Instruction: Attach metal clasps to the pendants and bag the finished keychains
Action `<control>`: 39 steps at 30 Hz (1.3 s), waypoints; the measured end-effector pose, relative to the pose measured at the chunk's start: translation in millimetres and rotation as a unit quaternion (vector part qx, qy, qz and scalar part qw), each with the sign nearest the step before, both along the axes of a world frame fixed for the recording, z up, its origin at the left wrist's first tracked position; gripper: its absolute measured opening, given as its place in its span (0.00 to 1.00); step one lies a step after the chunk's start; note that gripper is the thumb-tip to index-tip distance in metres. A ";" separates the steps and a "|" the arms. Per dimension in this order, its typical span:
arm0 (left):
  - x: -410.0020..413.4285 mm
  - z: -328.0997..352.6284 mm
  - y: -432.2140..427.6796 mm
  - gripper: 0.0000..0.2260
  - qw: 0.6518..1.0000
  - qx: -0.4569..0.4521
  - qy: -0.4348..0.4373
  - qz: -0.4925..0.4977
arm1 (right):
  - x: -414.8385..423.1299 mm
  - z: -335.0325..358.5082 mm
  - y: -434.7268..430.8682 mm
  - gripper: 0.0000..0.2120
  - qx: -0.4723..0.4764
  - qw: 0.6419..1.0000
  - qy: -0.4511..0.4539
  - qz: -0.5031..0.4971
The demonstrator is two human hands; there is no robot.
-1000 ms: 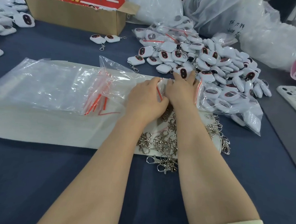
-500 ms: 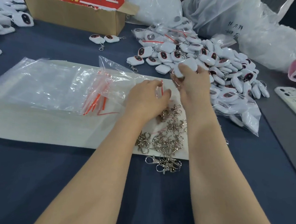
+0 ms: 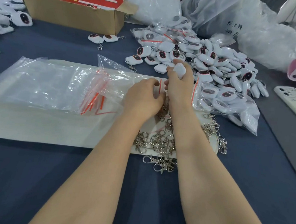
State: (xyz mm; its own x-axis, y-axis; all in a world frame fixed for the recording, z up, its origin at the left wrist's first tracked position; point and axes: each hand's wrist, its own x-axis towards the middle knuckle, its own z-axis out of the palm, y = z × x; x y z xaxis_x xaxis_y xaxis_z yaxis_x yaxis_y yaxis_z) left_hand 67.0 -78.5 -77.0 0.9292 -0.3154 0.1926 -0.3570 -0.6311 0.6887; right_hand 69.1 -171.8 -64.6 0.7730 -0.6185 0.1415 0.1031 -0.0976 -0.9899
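My right hand (image 3: 179,89) grips a white pendant (image 3: 180,70) between fingers and thumb, just above a small clear zip bag (image 3: 158,89) with a red seal line. My left hand (image 3: 143,97) pinches that bag at its mouth. A pile of silver metal clasps (image 3: 161,140) lies on the white mat (image 3: 37,125) under and between my forearms. White pendants with dark red faces form a heap (image 3: 208,58) beyond my right hand, some inside a clear bag (image 3: 232,102).
A stack of empty clear zip bags (image 3: 46,83) lies left on the mat. A cardboard box (image 3: 73,14) with a red sign stands at the back left. More pendants (image 3: 6,18) lie far left, a phone (image 3: 293,102) at right, large plastic sacks (image 3: 237,22) behind.
My right hand has pulled a pendant from the heap and brought it back down toward the small bag. My left hand stayed on the bag.
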 end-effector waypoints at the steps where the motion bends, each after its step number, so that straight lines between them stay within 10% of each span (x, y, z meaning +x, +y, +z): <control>1: 0.0 -0.1 -0.2 0.17 1.000 0.006 -0.003 -0.001 | -0.8 -0.3 -0.3 0.12 -0.009 1.000 0.002 -0.005; 22: 1.3 -0.8 0.1 0.13 1.000 -0.010 0.008 -0.008 | 4.2 -0.3 -1.6 0.05 0.184 0.981 -0.004 0.068; 39: 0.8 -0.9 -1.4 0.13 1.000 -0.023 0.010 -0.007 | 4.0 -5.4 -2.0 0.07 0.138 0.984 -0.053 0.101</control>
State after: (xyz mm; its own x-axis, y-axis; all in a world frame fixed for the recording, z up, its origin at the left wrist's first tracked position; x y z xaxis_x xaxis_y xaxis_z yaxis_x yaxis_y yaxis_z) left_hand 67.9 -79.9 -77.9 0.9287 -0.3199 0.1877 -0.3509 -0.5935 0.7243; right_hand 73.0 -173.7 -70.1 0.8739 -0.4800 0.0771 0.1976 0.2059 -0.9584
